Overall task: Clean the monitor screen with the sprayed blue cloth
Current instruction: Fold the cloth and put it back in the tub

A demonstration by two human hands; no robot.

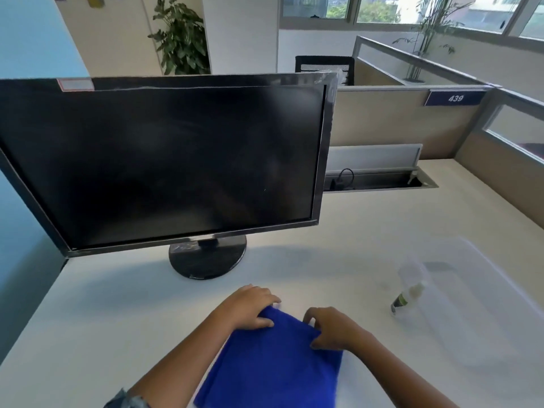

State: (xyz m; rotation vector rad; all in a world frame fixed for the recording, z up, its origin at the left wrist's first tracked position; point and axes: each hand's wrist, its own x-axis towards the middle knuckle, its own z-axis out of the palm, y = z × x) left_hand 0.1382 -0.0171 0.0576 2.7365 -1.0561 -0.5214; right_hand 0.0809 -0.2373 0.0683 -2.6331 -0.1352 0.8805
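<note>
A black monitor with a dark, switched-off screen stands on a round base at the back left of the white desk. A blue cloth lies flat on the desk near the front edge. My left hand grips the cloth's far left corner. My right hand pinches the cloth's far right corner. Both forearms reach in from the bottom of the view.
A small clear spray bottle lies beside a clear plastic tray on the right of the desk. A cable slot opens behind the monitor. Cubicle partitions bound the desk at the back and right.
</note>
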